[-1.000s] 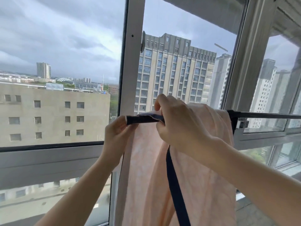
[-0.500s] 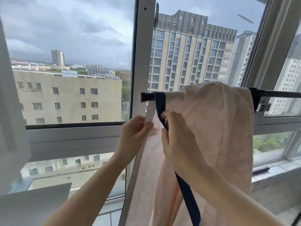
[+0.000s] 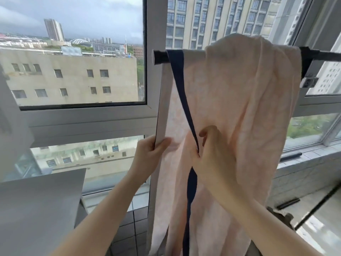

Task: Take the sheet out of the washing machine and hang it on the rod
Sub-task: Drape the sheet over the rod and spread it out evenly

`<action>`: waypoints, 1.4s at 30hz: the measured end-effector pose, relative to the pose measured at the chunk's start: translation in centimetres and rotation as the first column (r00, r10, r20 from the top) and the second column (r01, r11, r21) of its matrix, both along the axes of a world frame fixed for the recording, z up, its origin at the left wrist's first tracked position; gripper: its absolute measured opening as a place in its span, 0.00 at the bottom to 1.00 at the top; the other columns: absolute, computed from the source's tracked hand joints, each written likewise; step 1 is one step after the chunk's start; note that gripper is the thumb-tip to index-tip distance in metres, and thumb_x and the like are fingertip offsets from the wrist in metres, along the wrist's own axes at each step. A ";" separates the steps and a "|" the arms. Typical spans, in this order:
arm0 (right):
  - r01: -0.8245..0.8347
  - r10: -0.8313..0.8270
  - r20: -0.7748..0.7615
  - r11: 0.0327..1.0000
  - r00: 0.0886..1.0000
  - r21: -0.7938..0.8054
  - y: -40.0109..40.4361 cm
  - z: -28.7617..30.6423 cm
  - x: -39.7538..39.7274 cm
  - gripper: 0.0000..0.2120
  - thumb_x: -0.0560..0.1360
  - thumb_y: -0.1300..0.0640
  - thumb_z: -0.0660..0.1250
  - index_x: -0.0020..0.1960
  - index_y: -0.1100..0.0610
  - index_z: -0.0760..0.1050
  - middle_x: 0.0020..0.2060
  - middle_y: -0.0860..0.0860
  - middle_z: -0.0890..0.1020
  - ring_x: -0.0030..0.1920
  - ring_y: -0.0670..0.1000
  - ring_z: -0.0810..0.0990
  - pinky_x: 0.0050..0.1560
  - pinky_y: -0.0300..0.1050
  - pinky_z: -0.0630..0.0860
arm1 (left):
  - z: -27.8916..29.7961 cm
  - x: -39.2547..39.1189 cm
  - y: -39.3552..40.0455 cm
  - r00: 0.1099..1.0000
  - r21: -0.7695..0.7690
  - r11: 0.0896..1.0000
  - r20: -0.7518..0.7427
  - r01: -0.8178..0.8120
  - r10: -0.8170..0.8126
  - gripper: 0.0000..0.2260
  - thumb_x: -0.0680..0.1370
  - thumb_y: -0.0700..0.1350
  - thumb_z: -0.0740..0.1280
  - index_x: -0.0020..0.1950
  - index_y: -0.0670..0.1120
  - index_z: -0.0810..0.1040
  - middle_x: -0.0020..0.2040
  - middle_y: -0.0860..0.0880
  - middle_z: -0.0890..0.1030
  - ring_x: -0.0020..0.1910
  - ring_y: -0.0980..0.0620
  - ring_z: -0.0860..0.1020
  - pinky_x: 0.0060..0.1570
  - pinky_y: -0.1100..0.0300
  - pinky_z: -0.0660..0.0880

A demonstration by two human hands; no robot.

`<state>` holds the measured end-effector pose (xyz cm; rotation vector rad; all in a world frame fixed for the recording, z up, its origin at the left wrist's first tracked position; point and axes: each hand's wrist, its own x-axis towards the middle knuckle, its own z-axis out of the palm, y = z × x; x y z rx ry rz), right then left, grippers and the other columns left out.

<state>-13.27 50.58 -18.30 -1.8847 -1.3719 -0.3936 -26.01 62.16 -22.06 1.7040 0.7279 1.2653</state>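
A pale pink sheet (image 3: 239, 93) with a dark navy border hangs over the black rod (image 3: 160, 56), bunched toward the right and falling below the frame. My left hand (image 3: 149, 156) pinches the sheet's left edge about halfway down. My right hand (image 3: 212, 154) holds the cloth at the navy border, thumb and fingers curled round it.
The rod runs right across the window frame (image 3: 153, 24) to a bracket (image 3: 309, 82). A grey appliance top (image 3: 40, 204) sits at lower left. A tiled sill (image 3: 304, 163) lies at right, and tall buildings show beyond the glass.
Both hands have slid down the sheet from the rod to mid-height, and the left edge is now spread out leftward. The view has tilted down.
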 end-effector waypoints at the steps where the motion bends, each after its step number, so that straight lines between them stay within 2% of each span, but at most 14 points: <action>1: 0.040 -0.039 0.023 0.999 0.999 -0.036 -0.3 -1.0 0.2 0.07 0.78 0.49 0.59 0.52 0.52 0.67 0.41 0.44 0.72 0.36 0.47 0.73 0.35 0.45 0.74 | -0.8 0.0 -0.1 1.000 -0.009 1.000 -0.010 -0.008 0.008 0.10 0.78 0.45 0.69 0.45 0.39 0.84 0.42 0.40 0.84 0.43 0.37 0.82 0.47 0.40 0.79; 5: -0.044 0.032 -0.082 0.988 0.996 -0.150 -0.6 -3.6 0.3 0.06 0.81 0.56 0.53 0.48 0.52 0.67 0.36 0.48 0.73 0.34 0.49 0.73 0.30 0.41 0.66 | -3.8 -0.4 -0.4 1.000 -0.107 0.994 -0.029 0.002 -0.005 0.10 0.77 0.46 0.70 0.42 0.39 0.84 0.38 0.44 0.84 0.37 0.47 0.81 0.40 0.49 0.76; 8: -0.314 0.274 -0.364 0.948 0.890 -0.055 -0.3 -3.7 -1.2 0.06 0.82 0.56 0.55 0.46 0.52 0.66 0.30 0.49 0.71 0.29 0.47 0.70 0.28 0.40 0.64 | -5.7 -0.8 -0.6 0.997 -0.151 0.988 -0.063 0.024 -0.034 0.22 0.76 0.53 0.70 0.40 0.31 0.77 0.32 0.45 0.72 0.33 0.52 0.68 0.35 0.56 0.63; 13: -0.454 0.459 -0.418 0.883 0.784 0.119 0.7 -3.2 -3.7 0.04 0.80 0.58 0.60 0.51 0.50 0.66 0.33 0.48 0.76 0.32 0.45 0.76 0.30 0.36 0.71 | -8.0 -1.3 -0.6 0.988 -0.206 0.978 -0.136 0.038 -0.067 0.17 0.76 0.40 0.66 0.31 0.32 0.69 0.30 0.45 0.65 0.31 0.50 0.61 0.34 0.54 0.58; 17: -0.400 0.364 -0.348 0.916 0.864 -0.033 2.0 -5.7 -3.5 0.06 0.78 0.55 0.63 0.53 0.49 0.66 0.37 0.45 0.77 0.37 0.45 0.78 0.39 0.47 0.77 | -9.8 -2.4 -0.2 0.992 -0.216 0.975 -0.097 0.058 -0.081 0.21 0.75 0.51 0.68 0.41 0.30 0.75 0.34 0.44 0.72 0.35 0.50 0.68 0.38 0.54 0.65; 20: -0.312 0.245 -0.294 0.927 0.924 -0.210 2.1 -8.3 -2.9 0.10 0.79 0.52 0.62 0.41 0.46 0.63 0.34 0.45 0.75 0.37 0.49 0.76 0.37 0.50 0.75 | -10.6 -3.2 -0.2 0.993 -0.201 0.978 -0.091 0.056 -0.076 0.24 0.75 0.56 0.68 0.45 0.32 0.77 0.37 0.42 0.75 0.39 0.48 0.72 0.43 0.52 0.69; 23: -0.256 0.180 -0.252 0.915 0.951 -0.312 1.8 -10.2 -2.9 0.09 0.79 0.49 0.60 0.41 0.49 0.66 0.35 0.47 0.76 0.36 0.50 0.77 0.37 0.50 0.77 | -10.8 -3.9 -0.7 0.991 -0.179 0.984 -0.126 0.010 -0.033 0.14 0.79 0.48 0.67 0.44 0.36 0.79 0.38 0.33 0.76 0.37 0.48 0.73 0.42 0.52 0.70; 26: -0.222 0.147 -0.217 0.897 0.965 -0.382 1.7 -11.3 -2.9 0.08 0.80 0.50 0.58 0.45 0.52 0.69 0.33 0.47 0.75 0.33 0.49 0.76 0.33 0.48 0.75 | -11.2 -4.2 -1.5 0.989 -0.155 0.988 -0.145 -0.020 -0.002 0.05 0.78 0.40 0.68 0.48 0.40 0.82 0.42 0.42 0.84 0.43 0.49 0.82 0.47 0.54 0.78; 29: -0.286 0.175 -0.312 0.889 0.934 -0.357 1.3 -11.7 -3.3 0.09 0.82 0.54 0.54 0.48 0.54 0.70 0.32 0.48 0.74 0.32 0.48 0.74 0.30 0.41 0.68 | -11.6 -4.0 -2.0 0.985 -0.181 0.983 -0.173 -0.015 -0.017 0.07 0.76 0.37 0.71 0.53 0.44 0.82 0.45 0.49 0.85 0.45 0.52 0.84 0.51 0.53 0.81; 32: -0.327 0.212 -0.479 0.930 0.852 -0.170 0.9 -10.8 -3.9 0.08 0.83 0.56 0.51 0.49 0.52 0.68 0.31 0.47 0.71 0.29 0.43 0.71 0.31 0.35 0.66 | -12.4 -3.5 -1.8 0.974 -0.188 0.982 -0.225 -0.031 -0.012 0.15 0.74 0.40 0.74 0.59 0.47 0.77 0.48 0.51 0.83 0.47 0.55 0.83 0.54 0.53 0.80; 35: -0.321 0.292 -0.515 0.947 0.806 0.034 0.7 -9.8 -3.9 0.06 0.83 0.56 0.50 0.54 0.49 0.65 0.36 0.43 0.72 0.36 0.37 0.73 0.37 0.29 0.68 | -12.4 -2.6 -1.2 0.959 -0.230 0.971 -0.259 0.059 -0.120 0.24 0.73 0.46 0.75 0.68 0.51 0.73 0.57 0.55 0.81 0.56 0.59 0.79 0.60 0.58 0.75; 38: -0.294 0.279 -0.536 0.954 0.797 0.061 0.6 -10.1 -3.3 0.06 0.82 0.53 0.54 0.58 0.51 0.65 0.42 0.44 0.74 0.40 0.40 0.74 0.41 0.34 0.70 | -12.0 -1.1 -0.7 0.935 -0.264 0.955 -0.285 0.137 -0.213 0.15 0.76 0.44 0.71 0.62 0.48 0.77 0.56 0.52 0.82 0.56 0.58 0.79 0.60 0.57 0.74; 40: -0.261 0.234 -0.513 0.965 0.826 0.020 0.0 -10.8 -2.7 0.17 0.80 0.49 0.60 0.66 0.54 0.62 0.55 0.43 0.73 0.54 0.39 0.73 0.54 0.31 0.71 | -11.6 0.1 -0.5 0.935 -0.274 0.956 -0.299 0.105 -0.189 0.07 0.78 0.42 0.67 0.54 0.42 0.80 0.51 0.44 0.83 0.48 0.55 0.80 0.55 0.51 0.76; 42: -0.205 0.180 -0.454 0.979 0.873 -0.007 -0.8 -11.3 -2.2 0.29 0.78 0.49 0.64 0.73 0.56 0.57 0.66 0.44 0.68 0.65 0.37 0.66 0.63 0.25 0.63 | -11.6 0.7 -0.6 0.950 -0.316 0.945 -0.262 0.084 -0.172 0.06 0.81 0.41 0.63 0.52 0.42 0.79 0.47 0.46 0.83 0.44 0.58 0.79 0.50 0.58 0.76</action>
